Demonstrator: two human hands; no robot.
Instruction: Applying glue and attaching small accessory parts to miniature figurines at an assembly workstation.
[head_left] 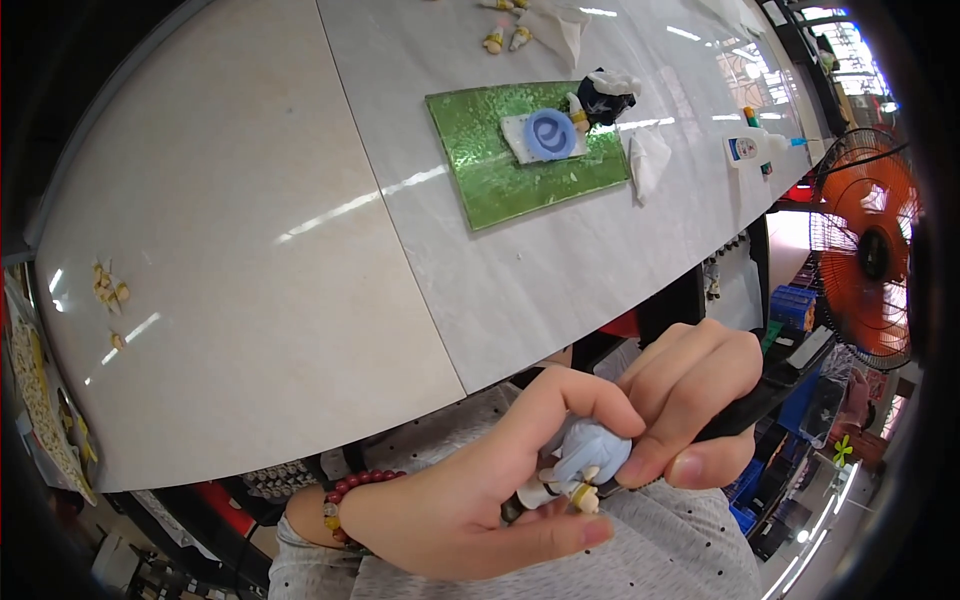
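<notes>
Over my lap, my left hand is closed around a small figurine with pale blue hair, a white body and a yellow band. A red bead bracelet circles that wrist. My right hand is closed, its fingertips touching the right side of the figurine's hair. A dark, narrow shape shows between its fingers and thumb; whether it is a held tool or something behind is unclear. Part of the figurine is hidden by my fingers.
On the table, a green mat bears a blue ring-shaped piece and a dark bundle. Farther right stand a white glue bottle and an orange fan. Small figurine parts lie at left, with a tray beyond the edge.
</notes>
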